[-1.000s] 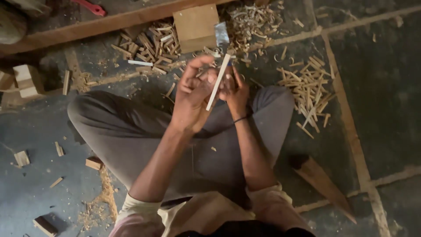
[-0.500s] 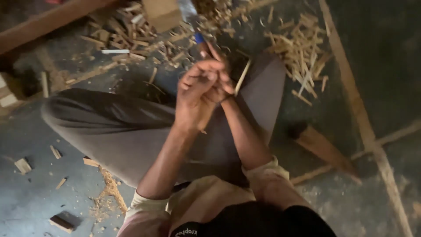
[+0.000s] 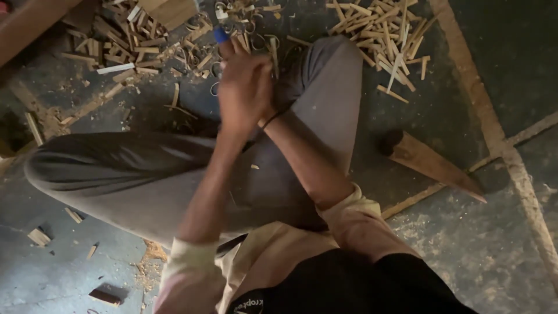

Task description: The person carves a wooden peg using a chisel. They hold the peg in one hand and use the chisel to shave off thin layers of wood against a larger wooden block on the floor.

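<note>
I sit cross-legged on the floor with both hands together above my knee. My left hand (image 3: 244, 87) is closed, its back towards me, and the blue handle of a tool (image 3: 221, 35) pokes out past its fingers. My right hand (image 3: 272, 78) is mostly hidden behind the left; a dark band circles its wrist. A thin pale wooden stick (image 3: 273, 55) juts up beside it. The hands are blurred by motion.
Wood splints (image 3: 389, 35) lie heaped at the upper right, with shavings and offcuts (image 3: 133, 46) at the upper left beside a wooden block (image 3: 171, 10). A pointed wooden wedge (image 3: 433, 166) lies to the right. Small chips (image 3: 39, 236) dot the grey floor on the left.
The view has shifted towards the hands. The pale stick, earlier upright between both hands, now shows only at the right of them, and the blue handle has come into sight.
</note>
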